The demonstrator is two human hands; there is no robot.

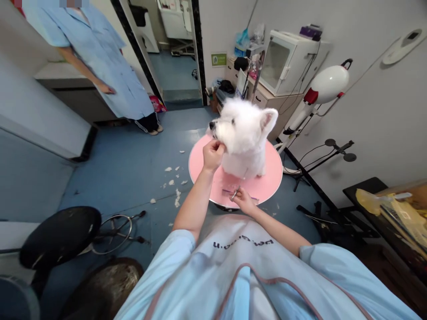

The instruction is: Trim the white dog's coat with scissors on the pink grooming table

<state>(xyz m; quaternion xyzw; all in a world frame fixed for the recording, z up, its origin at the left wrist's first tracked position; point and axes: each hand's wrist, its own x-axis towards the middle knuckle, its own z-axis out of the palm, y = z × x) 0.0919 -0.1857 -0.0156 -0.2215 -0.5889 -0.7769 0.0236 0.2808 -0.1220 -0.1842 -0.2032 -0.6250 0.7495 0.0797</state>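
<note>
White dog on a pink table

The left hand pinches the dog under its chin. Lower down and apart, the right hand grips scissors, near a purple comb. White fluff lies on the blue floor, left of the table.

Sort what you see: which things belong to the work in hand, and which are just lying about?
In the work:
- white dog, left hand at its muzzle
- scissors in the right hand
- pink table

Lying about:
- black stool
- blue bag
- yellow plastic
</note>
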